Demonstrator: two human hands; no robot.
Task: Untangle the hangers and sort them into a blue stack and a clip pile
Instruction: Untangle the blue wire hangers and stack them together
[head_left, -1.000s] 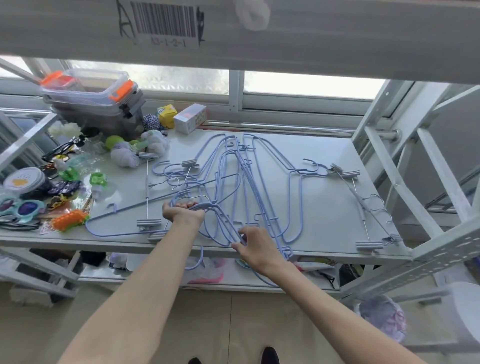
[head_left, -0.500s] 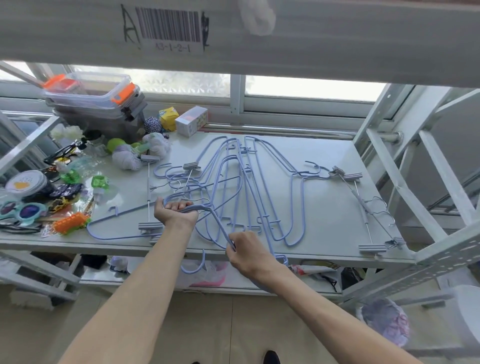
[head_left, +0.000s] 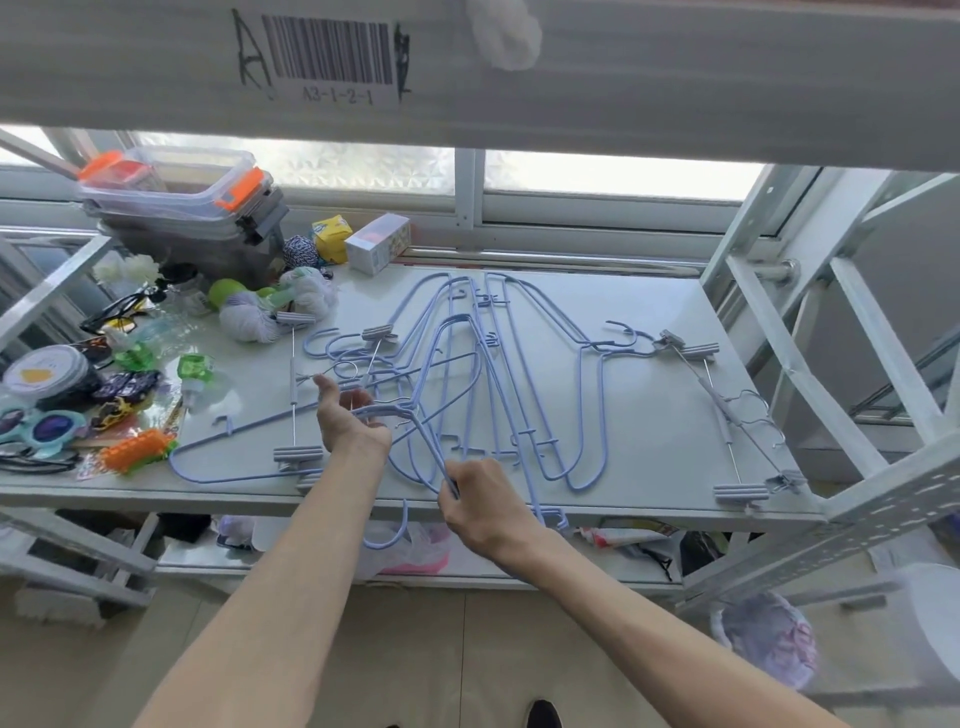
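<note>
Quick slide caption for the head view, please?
Over the shelf, left hand holds the hanger tangle while right hand pinches one blue hanger.

This looks like a stockroom. There is a white steel rack with punched rails, and a barcode label marked A3-1-2-1 on the beam overhead. Stacked clear lidded bins and loose small goods crowd the shelf beside a frosted window.
</note>
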